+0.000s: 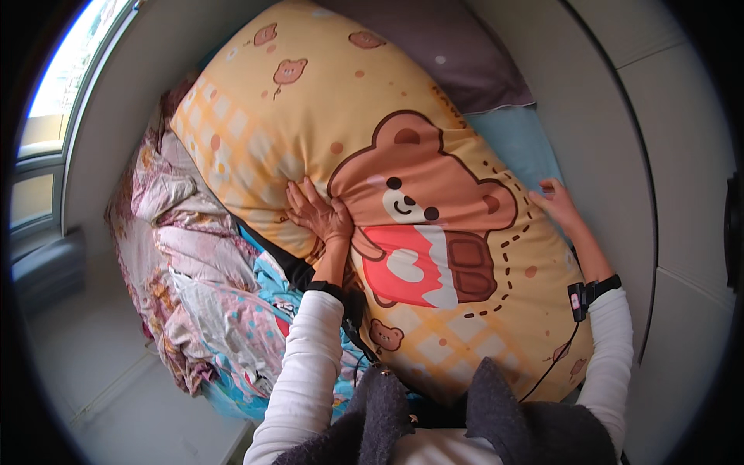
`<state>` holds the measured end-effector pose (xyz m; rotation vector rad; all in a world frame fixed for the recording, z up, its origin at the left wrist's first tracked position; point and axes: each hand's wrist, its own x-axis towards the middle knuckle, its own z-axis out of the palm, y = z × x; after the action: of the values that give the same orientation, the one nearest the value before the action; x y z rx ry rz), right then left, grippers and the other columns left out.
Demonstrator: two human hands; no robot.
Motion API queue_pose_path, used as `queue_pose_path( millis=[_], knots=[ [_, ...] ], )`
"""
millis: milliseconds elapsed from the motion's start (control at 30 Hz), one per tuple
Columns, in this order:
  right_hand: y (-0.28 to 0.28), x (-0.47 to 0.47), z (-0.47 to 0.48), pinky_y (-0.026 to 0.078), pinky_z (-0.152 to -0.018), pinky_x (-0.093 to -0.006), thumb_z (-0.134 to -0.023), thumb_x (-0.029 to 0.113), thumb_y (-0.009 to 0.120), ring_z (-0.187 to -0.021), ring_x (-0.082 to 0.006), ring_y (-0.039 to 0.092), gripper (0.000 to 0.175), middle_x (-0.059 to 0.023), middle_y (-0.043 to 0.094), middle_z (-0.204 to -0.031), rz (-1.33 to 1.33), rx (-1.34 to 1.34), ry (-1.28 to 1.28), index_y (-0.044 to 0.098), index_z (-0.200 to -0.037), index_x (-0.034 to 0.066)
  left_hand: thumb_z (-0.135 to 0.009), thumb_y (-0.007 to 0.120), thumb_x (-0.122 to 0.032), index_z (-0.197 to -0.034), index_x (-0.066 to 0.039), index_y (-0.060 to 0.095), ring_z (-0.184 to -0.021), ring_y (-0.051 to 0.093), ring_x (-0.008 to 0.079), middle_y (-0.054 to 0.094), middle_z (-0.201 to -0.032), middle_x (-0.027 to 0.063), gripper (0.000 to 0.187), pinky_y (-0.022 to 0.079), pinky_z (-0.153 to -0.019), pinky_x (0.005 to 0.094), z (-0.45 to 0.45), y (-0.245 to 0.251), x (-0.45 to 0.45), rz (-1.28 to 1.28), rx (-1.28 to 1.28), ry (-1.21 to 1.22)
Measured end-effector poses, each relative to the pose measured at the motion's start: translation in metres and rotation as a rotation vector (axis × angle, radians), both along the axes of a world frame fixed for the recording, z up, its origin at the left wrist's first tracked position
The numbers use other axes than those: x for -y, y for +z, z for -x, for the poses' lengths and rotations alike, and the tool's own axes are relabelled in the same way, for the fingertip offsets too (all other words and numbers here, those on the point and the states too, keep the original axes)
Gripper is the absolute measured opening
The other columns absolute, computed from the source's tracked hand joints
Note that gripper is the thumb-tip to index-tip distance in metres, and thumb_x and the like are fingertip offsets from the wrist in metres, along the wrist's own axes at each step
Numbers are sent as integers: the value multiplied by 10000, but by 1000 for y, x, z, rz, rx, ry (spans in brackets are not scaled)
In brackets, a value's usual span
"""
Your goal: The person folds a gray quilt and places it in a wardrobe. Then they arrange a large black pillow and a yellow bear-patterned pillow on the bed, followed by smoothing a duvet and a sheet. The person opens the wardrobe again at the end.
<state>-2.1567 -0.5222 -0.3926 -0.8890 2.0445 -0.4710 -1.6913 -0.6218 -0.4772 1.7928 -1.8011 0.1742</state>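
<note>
A large, puffy yellow cushion or folded quilt (360, 157), printed with a brown bear, checks and small bear heads, lies before me. My left hand (319, 215) presses flat on it beside the bear's face, its fingers spread and denting the fabric. At the right edge of the yellow bedding is my right hand (555, 203), with its fingers partly bent and the thumb against or close to the cloth; nothing is plainly held in it. Each wrist wears a black strap, and a cable runs from the right one.
Crumpled pink floral bedding (186, 232) and blue printed cloth (270, 270) lie at the left. A dark mauve pillow or cloth (465, 64) and a light blue sheet (517, 136) are at the top right. A window (43, 133) is at far left, pale cabinet-like panels (610, 145) at right.
</note>
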Motion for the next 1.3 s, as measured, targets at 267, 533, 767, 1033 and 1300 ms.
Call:
queue_pose_path(
  millis=[267, 533, 767, 1033, 1300],
  knots=[
    [6, -145, 50, 386, -1052, -385, -828, 324, 730, -1245, -290, 504, 815, -205, 526, -1315, -215, 91, 200, 311, -1439, -17, -829, 512, -303, -1471, -165, 292, -1431, 200, 370, 222, -1538, 166, 693, 77, -1101, 636, 2, -9, 5, 26, -22, 32],
    [-1, -111, -8, 473, -927, -336, -759, 98, 770, -1058, -199, 605, 605, -153, 611, -1227, 24, 456, 107, 503, -1278, -59, -878, 579, -359, -1419, -125, 404, -1345, 361, 354, 370, -1460, 163, 615, 258, -1096, 480, -29, 61, 1, -1, -56, -107],
    [150, -218, -100, 527, -681, -289, -751, 134, 794, -756, -132, 662, 297, -104, 726, -895, 270, 357, -92, 698, -969, -44, -890, 457, -682, -1476, -127, 342, -1289, 454, 310, 440, -1450, 96, 816, 398, -1054, 456, -187, 90, -101, -781, -1825, 173],
    [348, -261, -174, 417, -494, -348, -669, 160, 761, -538, -289, 552, 269, -142, 629, -725, 1035, -94, 565, 684, -840, -32, -868, 521, -641, -1428, -91, 389, -1276, 463, 328, 489, -1390, 146, 796, 392, -1050, 464, -197, 116, -227, -833, -1766, 170],
    [385, -301, -129, 530, -843, -364, -759, -9, 673, -942, -263, 654, 503, -171, 631, -1164, 1052, -105, -340, 535, -1241, -51, -837, 582, -614, -1391, -58, 424, -1241, 491, 360, 522, -1339, 199, 800, 410, -1020, 463, -31, 194, -26, -570, -1643, -164]
  ],
)
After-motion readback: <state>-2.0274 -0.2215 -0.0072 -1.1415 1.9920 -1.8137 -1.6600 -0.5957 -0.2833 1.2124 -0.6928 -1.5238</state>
